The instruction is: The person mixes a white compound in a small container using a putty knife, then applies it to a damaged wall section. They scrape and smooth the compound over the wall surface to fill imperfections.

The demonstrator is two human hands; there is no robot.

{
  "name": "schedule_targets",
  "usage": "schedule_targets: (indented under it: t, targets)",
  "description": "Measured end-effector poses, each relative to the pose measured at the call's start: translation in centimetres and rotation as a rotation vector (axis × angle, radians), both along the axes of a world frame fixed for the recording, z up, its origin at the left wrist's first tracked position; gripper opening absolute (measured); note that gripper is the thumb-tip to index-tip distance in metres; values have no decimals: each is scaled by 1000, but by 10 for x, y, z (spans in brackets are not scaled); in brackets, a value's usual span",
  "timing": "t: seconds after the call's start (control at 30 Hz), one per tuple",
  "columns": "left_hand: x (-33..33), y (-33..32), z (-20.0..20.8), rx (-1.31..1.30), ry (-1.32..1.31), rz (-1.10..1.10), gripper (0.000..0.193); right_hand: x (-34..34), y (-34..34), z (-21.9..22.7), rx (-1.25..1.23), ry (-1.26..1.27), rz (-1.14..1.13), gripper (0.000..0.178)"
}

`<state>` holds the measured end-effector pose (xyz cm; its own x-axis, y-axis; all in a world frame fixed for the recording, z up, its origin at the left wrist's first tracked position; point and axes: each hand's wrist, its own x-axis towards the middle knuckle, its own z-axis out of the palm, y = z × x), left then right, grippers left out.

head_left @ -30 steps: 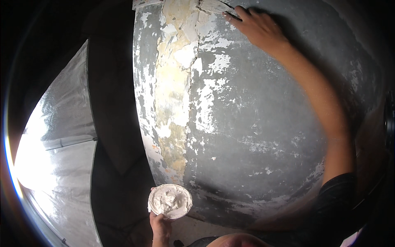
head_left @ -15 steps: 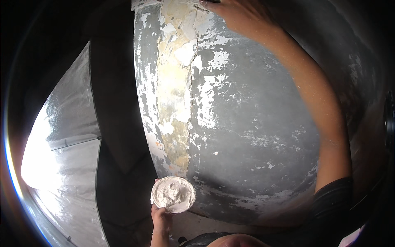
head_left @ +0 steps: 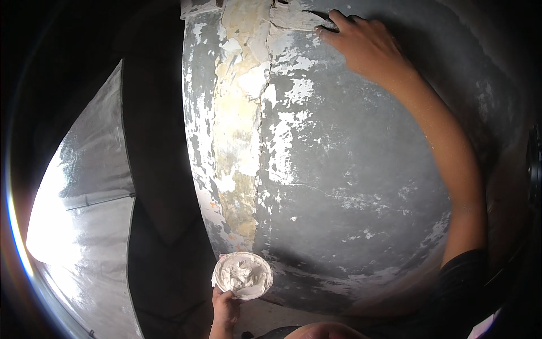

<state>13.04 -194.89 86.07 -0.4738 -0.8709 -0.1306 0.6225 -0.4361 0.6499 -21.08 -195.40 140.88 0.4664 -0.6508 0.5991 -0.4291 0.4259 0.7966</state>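
Head view: a person works at a worn grey wall (head_left: 361, 169) whose paint has flaked away in white patches, with a bare, yellowish strip of old plaster (head_left: 240, 130) running down it beside a long vertical crack. The right hand (head_left: 367, 48) reaches high up the wall, fingers spread and pressed flat against the surface just beside a raised slab of loose white plaster (head_left: 293, 20) at the top of the strip; a thin dark edge shows at the fingertips, but whether the hand grips a tool there cannot be told. Low in the picture, the left hand (head_left: 226, 308) is closed on the underside of a small round bowl (head_left: 243, 275) heaped with white filler paste, held up in front of the foot of the wall, near the bottom of the bare strip. To the left, a bright sheet of silvery plastic (head_left: 84, 226) catches strong light beside a dark gap.

Against half a second ago, the right hand sits lower and fuller in the picture, its fingers now plainly visible where they were cut off by the top edge. The bowl has kept its place at the foot of the wall, barely shifted.
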Motion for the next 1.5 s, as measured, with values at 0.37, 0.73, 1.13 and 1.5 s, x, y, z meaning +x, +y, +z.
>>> schedule_targets:
  t: [0.37,0.73,1.13,1.5]
  targets:
    - [-10,-9,-8,-71,-76,-29,74,5,-20,-31,88,-88,27,47]
    - [-27,-5,16,-57,-46,-97,77,60,-15,-11,110,-38,104,23]
    - [-27,-4,16,-69,-40,-110,77,11,19,-50,71,-34,146,28]
    - [-44,-10,7,-43,26,-178,71,31,-20,-40,152,-64,103,22]
